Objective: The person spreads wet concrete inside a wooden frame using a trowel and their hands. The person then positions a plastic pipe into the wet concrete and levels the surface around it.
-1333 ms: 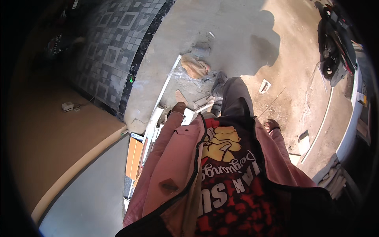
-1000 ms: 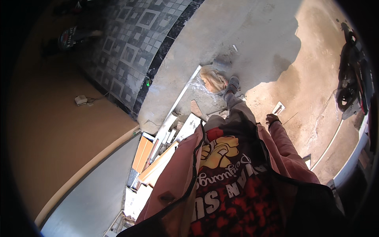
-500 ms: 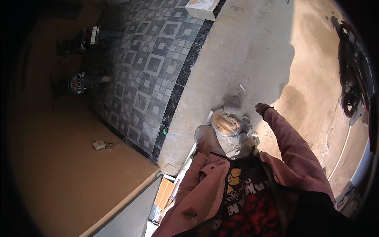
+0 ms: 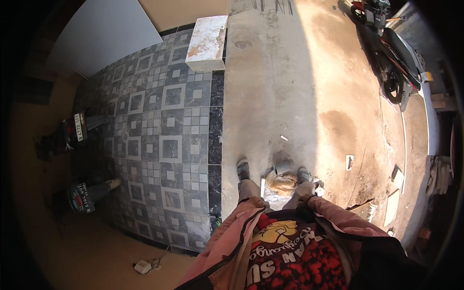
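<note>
Both my arms reach down in pink sleeves. My left hand (image 4: 255, 199) is at my left knee and my right hand (image 4: 305, 199) at my right knee; the fingers of both are too small and dark to make out. On the concrete between my sandalled feet lies an open plastic bag (image 4: 275, 199) with tan, crumpled material (image 4: 282, 184) at its mouth. Touching its far side is a grey, cup-like container (image 4: 283, 167), tipped over. A small white stick-like piece (image 4: 284, 138) lies farther off on the concrete.
Patterned grey tiles (image 4: 171, 150) cover the floor to my left, where two motorbikes (image 4: 79, 198) stand in shadow. A worn white block (image 4: 207, 43) sits at the tile edge ahead. More motorbikes (image 4: 398, 67) stand at far right. A white plug box (image 4: 142, 267) with a cord is lower left.
My view has swung round and now faces along the tile edge. My right arm, stretched out forward before, has drawn back to my knee. Both feet now stand astride the bag.
</note>
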The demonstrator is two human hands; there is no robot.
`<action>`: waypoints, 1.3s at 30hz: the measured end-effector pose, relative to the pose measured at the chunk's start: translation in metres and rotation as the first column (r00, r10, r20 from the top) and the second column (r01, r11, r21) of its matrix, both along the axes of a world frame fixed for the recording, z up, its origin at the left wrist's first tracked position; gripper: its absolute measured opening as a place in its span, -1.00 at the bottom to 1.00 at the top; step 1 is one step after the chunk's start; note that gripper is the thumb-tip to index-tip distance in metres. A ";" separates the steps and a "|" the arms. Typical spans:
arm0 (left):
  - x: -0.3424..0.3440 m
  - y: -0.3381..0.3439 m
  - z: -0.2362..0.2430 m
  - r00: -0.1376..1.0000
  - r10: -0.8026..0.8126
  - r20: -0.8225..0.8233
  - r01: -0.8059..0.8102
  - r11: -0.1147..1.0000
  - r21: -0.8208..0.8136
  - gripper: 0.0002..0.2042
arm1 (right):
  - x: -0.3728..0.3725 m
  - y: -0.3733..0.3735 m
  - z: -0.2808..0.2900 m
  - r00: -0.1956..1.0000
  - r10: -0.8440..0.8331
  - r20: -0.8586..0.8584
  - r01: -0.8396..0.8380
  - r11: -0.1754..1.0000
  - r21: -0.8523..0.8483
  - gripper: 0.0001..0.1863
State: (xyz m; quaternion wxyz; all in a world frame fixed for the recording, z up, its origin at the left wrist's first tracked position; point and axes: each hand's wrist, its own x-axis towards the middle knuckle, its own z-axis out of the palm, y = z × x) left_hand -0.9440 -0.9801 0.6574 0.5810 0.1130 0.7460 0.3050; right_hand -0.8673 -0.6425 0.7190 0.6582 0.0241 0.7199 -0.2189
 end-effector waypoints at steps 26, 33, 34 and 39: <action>-0.483 0.009 -0.033 0.859 -0.488 -0.157 0.479 0.873 -0.095 -0.48 | -0.286 -0.061 -0.076 0.688 -0.720 -0.092 0.720 0.693 -0.041 -0.36; -0.615 0.121 0.008 0.554 -0.775 -0.303 0.645 0.630 -0.433 -0.43 | -0.394 -0.042 -0.084 0.522 -0.841 0.140 0.847 0.531 0.031 -0.21; -0.630 0.134 0.010 0.504 -0.830 -0.237 0.672 0.550 -0.496 -0.42 | -0.414 -0.037 -0.083 0.527 -0.840 0.129 0.844 0.535 0.039 -0.21; -0.733 0.221 0.006 0.393 -0.897 -0.201 0.699 0.434 -0.568 -0.39 | -0.481 -0.035 -0.128 0.339 -0.936 0.092 0.929 0.349 0.123 -0.14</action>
